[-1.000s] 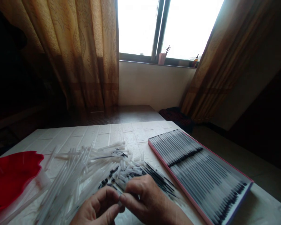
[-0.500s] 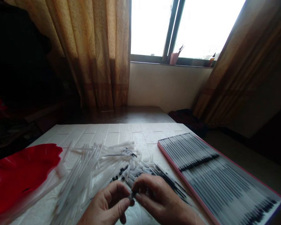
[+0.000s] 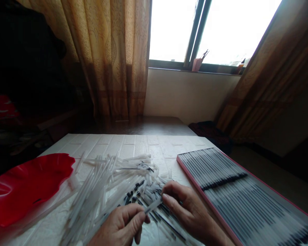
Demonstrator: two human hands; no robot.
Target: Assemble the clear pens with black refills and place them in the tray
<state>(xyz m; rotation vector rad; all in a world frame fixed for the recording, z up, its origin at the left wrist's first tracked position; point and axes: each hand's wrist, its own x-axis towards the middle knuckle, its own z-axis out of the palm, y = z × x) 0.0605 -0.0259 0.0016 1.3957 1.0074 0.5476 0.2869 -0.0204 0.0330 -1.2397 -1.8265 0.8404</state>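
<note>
Between my two hands is a short translucent pen tube [image 3: 153,205], slanting up to the right. My left hand [image 3: 124,222] pinches its lower end between thumb and fingers. The upper end sits in the closed thumb and forefinger of my right hand [image 3: 186,206]. Just beyond them lie loose small black plugs [image 3: 129,197] and a heap of short clear pieces. Thin dark refills [image 3: 176,232] lie partly under my right hand. Long clear pen barrels [image 3: 89,198] are piled to the left.
On the right stands a pink-edged tray [image 3: 190,174] with rows of pens [image 3: 236,191]. A red scalloped dish [image 3: 36,184] is at the left. All lie on a white brick-patterned table cover [image 3: 123,140]. Behind are a curtain [image 3: 118,61] and a window [image 3: 174,30].
My hands were close together over a small dark part. They have now moved apart, my right hand up and to the right, and the translucent tube shows between them. The view has shifted slightly.
</note>
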